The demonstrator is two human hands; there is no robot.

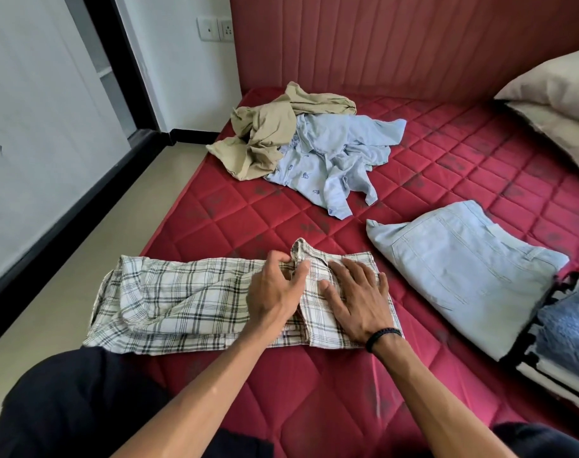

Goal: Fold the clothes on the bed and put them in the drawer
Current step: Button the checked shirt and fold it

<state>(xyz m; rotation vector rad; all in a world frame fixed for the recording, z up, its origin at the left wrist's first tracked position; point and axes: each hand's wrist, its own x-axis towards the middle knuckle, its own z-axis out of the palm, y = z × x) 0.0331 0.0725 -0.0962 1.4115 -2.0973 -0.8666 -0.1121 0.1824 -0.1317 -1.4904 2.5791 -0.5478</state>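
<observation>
Pressing the plaid shirt (215,302) onto a red quilted mattress (413,180) — right hand (357,299) flat, left fingers (301,271) pinching.

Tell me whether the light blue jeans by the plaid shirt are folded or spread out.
Folded. The light blue jeans lie as a compact, layered rectangle on the red mattress, right of the plaid shirt.

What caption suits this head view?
Both hands, left hand and right hand, fold a plaid shirt on the red bed.
</observation>
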